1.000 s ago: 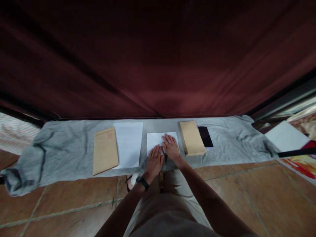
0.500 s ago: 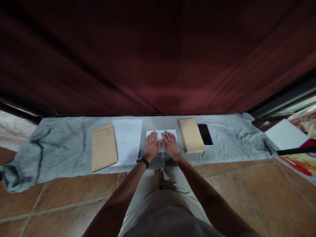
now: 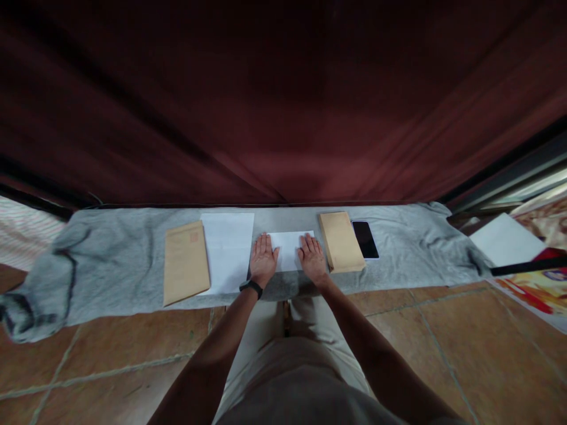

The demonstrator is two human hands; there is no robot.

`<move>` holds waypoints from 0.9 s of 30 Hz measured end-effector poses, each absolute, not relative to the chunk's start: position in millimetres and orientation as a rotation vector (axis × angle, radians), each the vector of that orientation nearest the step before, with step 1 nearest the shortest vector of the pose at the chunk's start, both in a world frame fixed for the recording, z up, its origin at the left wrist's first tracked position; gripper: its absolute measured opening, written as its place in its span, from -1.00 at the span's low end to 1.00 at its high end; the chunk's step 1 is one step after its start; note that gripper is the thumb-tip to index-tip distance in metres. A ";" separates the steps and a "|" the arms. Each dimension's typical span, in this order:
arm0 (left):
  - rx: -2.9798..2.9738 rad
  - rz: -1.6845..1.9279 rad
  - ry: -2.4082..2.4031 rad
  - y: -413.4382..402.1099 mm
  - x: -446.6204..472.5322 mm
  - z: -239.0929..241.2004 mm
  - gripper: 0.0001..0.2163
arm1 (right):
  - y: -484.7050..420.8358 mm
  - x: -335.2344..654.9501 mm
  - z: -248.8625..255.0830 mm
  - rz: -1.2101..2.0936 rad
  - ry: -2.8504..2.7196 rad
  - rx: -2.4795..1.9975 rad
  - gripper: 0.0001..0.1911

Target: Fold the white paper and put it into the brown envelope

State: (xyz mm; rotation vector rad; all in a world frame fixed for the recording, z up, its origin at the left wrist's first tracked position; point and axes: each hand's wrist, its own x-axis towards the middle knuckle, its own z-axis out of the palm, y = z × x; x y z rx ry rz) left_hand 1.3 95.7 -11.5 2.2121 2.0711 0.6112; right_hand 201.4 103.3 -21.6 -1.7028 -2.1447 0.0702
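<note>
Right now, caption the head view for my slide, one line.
Left hand and right hand lie flat at opposite ends of a small white sheet on grey cloth.

Brown envelopes point(image 3: 342, 242) block passage between right hand point(image 3: 312, 255) and phone point(image 3: 365, 239).

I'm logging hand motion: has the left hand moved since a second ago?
Yes: the left hand has moved left and farther forward, judged against the large white sheet, which it is now nearer.
</note>
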 end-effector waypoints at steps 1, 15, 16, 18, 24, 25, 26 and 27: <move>2.202 0.618 2.082 95.2 1.5 -10.3 -0.41 | 102.1 202.4 -20.9 0.067 -2.141 -1.712 -0.45; 2.379 0.350 1.776 98.3 40.9 -9.2 -0.46 | 108.3 167.6 -11.0 0.224 -2.318 -1.535 -0.46; 2.386 0.357 1.774 97.3 38.6 -9.6 -0.46 | 108.1 169.4 -11.6 0.218 -2.319 -1.541 -0.47; 2.392 0.371 1.787 95.4 33.1 -9.2 -0.47 | 107.6 174.3 -13.3 0.202 -2.303 -1.572 -0.47; 2.306 0.399 1.925 91.6 13.9 -5.6 -0.46 | 104.7 190.8 -20.2 0.140 -2.243 -1.625 -0.46; 2.294 0.412 1.940 90.9 11.1 -5.6 -0.45 | 104.0 192.9 -21.2 0.130 -2.228 -1.634 -0.45; 2.281 0.430 1.952 90.0 8.6 -5.7 -0.45 | 103.3 194.8 -22.1 0.121 -2.216 -1.641 -0.45; 2.265 0.456 1.964 89.0 6.5 -5.9 -0.44 | 102.5 196.3 -22.8 0.114 -2.208 -1.646 -0.44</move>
